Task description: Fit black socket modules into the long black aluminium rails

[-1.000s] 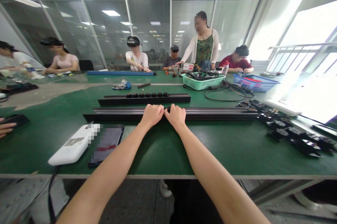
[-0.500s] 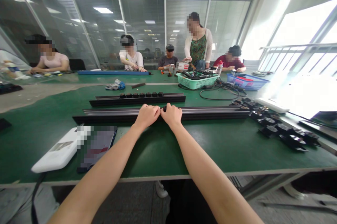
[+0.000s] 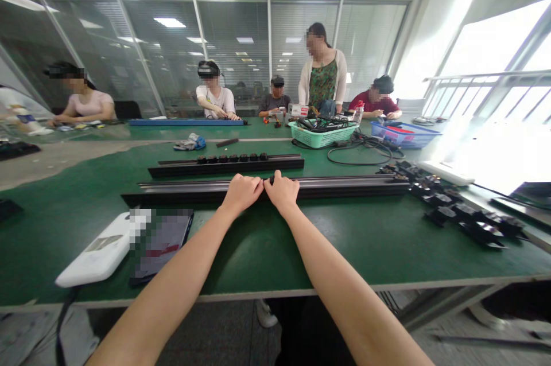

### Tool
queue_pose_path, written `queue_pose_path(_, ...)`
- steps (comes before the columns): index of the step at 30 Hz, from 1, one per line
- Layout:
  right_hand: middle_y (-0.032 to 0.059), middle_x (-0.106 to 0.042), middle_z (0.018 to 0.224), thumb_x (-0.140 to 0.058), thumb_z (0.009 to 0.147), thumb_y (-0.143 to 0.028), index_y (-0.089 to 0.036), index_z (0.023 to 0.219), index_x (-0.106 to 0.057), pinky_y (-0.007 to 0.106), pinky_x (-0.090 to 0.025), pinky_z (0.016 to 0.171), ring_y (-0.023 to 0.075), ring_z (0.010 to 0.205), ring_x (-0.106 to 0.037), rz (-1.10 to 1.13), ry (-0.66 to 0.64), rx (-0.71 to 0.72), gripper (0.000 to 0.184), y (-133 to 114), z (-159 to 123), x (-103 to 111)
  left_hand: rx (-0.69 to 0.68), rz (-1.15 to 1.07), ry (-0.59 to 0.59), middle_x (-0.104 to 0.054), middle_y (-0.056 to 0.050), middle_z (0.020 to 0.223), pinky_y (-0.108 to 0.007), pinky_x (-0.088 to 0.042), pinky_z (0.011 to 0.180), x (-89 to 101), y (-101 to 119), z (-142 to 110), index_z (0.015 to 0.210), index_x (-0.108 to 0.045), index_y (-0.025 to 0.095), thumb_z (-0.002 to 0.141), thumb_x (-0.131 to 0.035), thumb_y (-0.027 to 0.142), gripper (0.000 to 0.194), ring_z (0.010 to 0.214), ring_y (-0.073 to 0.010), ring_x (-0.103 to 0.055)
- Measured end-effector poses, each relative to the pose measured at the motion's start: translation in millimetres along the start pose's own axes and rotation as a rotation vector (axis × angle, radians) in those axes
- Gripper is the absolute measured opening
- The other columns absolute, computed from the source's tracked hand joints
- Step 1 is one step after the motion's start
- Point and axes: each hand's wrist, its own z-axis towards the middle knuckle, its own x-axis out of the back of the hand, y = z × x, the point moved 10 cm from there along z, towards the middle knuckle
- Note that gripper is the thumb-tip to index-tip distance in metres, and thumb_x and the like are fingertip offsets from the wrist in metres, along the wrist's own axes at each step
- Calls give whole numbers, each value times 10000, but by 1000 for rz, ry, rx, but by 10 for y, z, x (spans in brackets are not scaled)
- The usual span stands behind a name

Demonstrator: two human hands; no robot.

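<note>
A long black rail lies across the green table in front of me. My left hand and my right hand rest side by side on its middle, fingers curled over its top. Between the fingertips a small black part shows, too small to name. A second, shorter black rail with a row of black plugs set in it lies just behind.
A white device and a phone lie at the front left. Several loose black parts are scattered at the right. A green basket, a blue tray and cables sit further back. Other people work along the far side.
The view has shifted slightly. Both hands stay on the middle of the long rail, almost unmoved.
</note>
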Motion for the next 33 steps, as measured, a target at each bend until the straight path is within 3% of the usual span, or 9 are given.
queue_pose_path(5,146,-753,1031,-424,1005,-423,-176,1168,-587,387,-421,891,274,1001,-711,-6,-87,33,337,0,57,-15,-13,1,13,-762,-110,871,-384,-411,784,19,13,-12,840,-694,177,1048,-326,303,441,819,-251,-702)
queue_pose_path(11,107,-745,1095,-418,1012,-576,-228,1169,-561,305,-457,761,254,1025,-705,-9,-230,190,408,55,108,-39,-2,-15,14,-759,-115,869,-376,-412,786,34,-22,-11,836,-686,174,1047,-338,311,430,821,-243,-701)
queue_pose_path(15,114,-750,1063,-323,1049,-557,-196,1183,-545,309,-455,778,253,1007,-710,-61,-152,252,445,44,27,-25,18,-23,27,-760,-114,864,-369,-415,795,39,-56,-10,805,-678,184,1044,-341,317,435,801,-224,-697)
queue_pose_path(20,138,-752,1037,-325,1060,-508,-157,1124,-578,350,-437,868,270,1002,-710,-114,6,196,437,65,-70,54,2,-15,24,-762,-108,860,-366,-413,795,24,-25,-14,816,-686,182,1044,-345,308,430,802,-223,-697)
queue_pose_path(33,117,-763,1025,-385,1037,-504,-171,1099,-645,355,-418,896,261,987,-713,-50,-25,153,427,179,-49,101,-13,23,50,-758,-103,835,-371,-382,745,44,7,-12,813,-688,166,1050,-361,292,423,772,-235,-693)
